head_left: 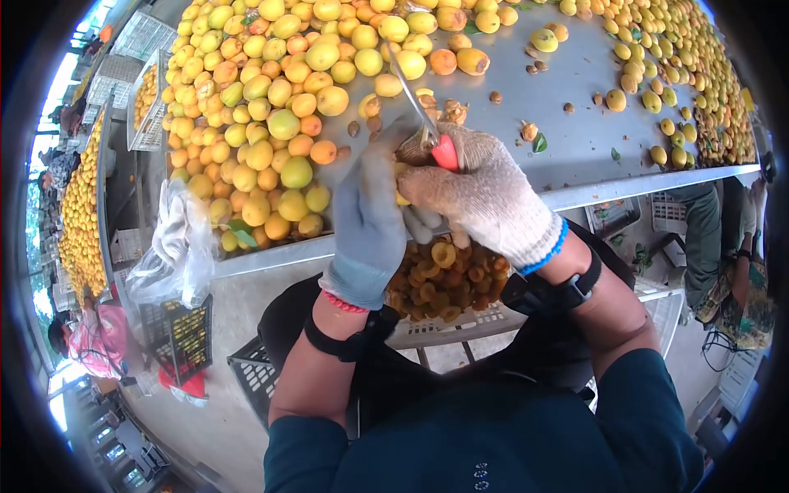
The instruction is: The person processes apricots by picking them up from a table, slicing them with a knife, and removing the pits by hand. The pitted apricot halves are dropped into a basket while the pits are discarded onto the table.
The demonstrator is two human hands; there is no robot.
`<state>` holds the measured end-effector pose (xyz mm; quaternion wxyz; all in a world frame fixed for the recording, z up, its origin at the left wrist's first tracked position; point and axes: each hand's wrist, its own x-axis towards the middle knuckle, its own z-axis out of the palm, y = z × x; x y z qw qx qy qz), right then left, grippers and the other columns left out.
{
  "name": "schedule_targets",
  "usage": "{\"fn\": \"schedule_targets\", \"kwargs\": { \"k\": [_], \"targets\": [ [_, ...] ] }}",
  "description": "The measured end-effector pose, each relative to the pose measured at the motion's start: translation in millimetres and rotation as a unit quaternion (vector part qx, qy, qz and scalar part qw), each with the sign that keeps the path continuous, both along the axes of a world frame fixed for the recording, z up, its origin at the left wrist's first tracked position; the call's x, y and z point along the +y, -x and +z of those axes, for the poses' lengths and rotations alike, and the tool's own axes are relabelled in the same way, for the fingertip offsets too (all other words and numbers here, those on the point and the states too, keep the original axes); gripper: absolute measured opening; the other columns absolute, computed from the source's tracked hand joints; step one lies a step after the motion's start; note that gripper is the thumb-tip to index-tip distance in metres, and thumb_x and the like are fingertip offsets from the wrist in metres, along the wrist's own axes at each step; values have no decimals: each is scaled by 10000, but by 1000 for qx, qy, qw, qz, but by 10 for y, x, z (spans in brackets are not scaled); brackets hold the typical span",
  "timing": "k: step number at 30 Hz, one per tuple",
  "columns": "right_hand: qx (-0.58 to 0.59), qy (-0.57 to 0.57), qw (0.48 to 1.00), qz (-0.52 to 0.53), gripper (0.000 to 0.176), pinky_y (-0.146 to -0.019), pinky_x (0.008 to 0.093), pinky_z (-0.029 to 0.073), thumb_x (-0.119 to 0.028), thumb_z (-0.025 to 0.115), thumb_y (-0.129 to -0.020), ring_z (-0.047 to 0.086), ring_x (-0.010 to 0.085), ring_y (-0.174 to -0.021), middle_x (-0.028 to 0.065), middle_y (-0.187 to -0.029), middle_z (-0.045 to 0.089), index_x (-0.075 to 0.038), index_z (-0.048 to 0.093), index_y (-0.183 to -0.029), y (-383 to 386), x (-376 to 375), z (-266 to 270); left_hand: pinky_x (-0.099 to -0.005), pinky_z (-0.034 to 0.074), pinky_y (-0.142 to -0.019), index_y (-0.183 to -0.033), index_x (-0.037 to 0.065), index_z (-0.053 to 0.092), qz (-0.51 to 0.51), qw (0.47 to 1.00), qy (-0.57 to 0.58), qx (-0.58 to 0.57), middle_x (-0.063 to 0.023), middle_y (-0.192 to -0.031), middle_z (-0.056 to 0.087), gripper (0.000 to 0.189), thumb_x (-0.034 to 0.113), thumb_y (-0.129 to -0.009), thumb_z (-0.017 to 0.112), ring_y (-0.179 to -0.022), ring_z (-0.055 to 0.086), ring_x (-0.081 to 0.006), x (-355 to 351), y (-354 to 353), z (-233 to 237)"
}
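Observation:
My right hand (pixel 477 185), in a whitish knitted glove, is closed round the red handle of a knife (pixel 445 153); its curved blade points up and left over the table. Close against it, my left hand (pixel 371 201), in a grey-blue glove, has its fingers curled round something mostly hidden, with a bit of yellow fruit showing between the hands. Just beyond the fingers, cut fruit scraps (pixel 454 112) and brown stones lie on the metal table. Below my hands, a basket of halved fruit (pixel 444 279) sits between my knees.
Yellow-orange fruit (pixel 271 107) is heaped on the metal table (pixel 567 131), left and far right. A plastic bag (pixel 177 246) with pale gloves hangs over the near edge. Crates (pixel 177 337) stand on the floor. One person (pixel 99 341) is at left, another (pixel 723 263) at right.

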<state>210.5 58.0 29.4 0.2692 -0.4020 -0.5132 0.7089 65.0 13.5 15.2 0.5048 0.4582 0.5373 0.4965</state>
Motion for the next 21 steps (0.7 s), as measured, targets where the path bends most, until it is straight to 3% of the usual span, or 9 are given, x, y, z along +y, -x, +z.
{"fn": "schedule_targets", "kwargs": {
  "k": [2,3,5,8,12,13,16,20,21],
  "targets": [
    [-11,12,1000,1,205,-398,247,373,-222,659,-906,519,89,-438,9,-626,607,-22,663,-860,-8,36,-25,-182,409,-472,-1303,-31,577,-17,997,47,50,-48,-768,643,494,329,-1089,316,-526,535,-40,19,25,15],
    [-21,-37,999,-4,191,-398,240,375,-197,636,-901,511,97,-424,13,-612,598,-26,667,-822,-4,26,-26,-185,401,-464,-1294,-32,582,1,998,9,58,-40,-731,630,490,330,-1089,325,-512,522,-39,23,10,-11],
    [54,46,997,-12,192,-390,237,377,-207,644,-913,504,101,-411,15,-617,595,-30,671,-841,-21,17,19,-192,384,-448,-1277,-33,592,35,994,-66,75,-24,-659,604,481,333,-1087,343,-484,496,-38,15,-28,-86],
    [130,121,981,-75,204,-373,235,374,-235,661,-931,496,104,-399,14,-623,581,-34,673,-898,-74,44,2,-200,424,-470,-1317,-36,573,-16,999,-8,-43,-23,-601,569,473,282,-1096,302,-451,473,-61,19,84,24],
    [191,86,969,-132,252,-353,236,366,-272,691,-938,499,102,-398,10,-629,560,-28,659,-993,-131,89,-152,-213,379,-406,-1072,-26,656,30,997,-22,-62,-12,-506,527,474,371,-1084,398,-386,460,-72,3,42,13],
    [214,99,956,-174,247,-344,247,346,-294,633,-973,455,100,-376,-2,-584,505,-50,627,-944,-102,74,-98,-217,384,-402,-1023,-20,659,35,998,-27,-41,-15,-504,526,478,380,-1082,403,-381,462,-79,-6,29,-44],
    [457,101,880,-79,293,-337,240,330,-305,466,-1063,395,66,-414,-22,-642,480,-49,545,-945,-137,164,-160,-228,399,-403,-922,1,631,7,995,62,-76,-27,-495,515,475,401,-1074,424,-373,465,-97,-19,13,-43],
    [461,57,880,-95,387,-349,252,331,-409,411,-1076,381,72,-432,-32,-629,427,-83,514,-893,-129,241,-53,-272,432,-447,-738,56,535,1,977,194,-92,-20,-450,425,500,410,-1068,409,-377,461,-138,-9,-108,72],
    [456,93,879,-105,401,-360,252,325,-425,405,-1076,366,77,-436,-29,-620,403,-86,513,-891,-119,216,-10,-272,434,-449,-747,56,542,-3,977,188,-99,-18,-452,421,499,412,-1068,407,-375,455,-137,2,-132,96]
  ]
}}
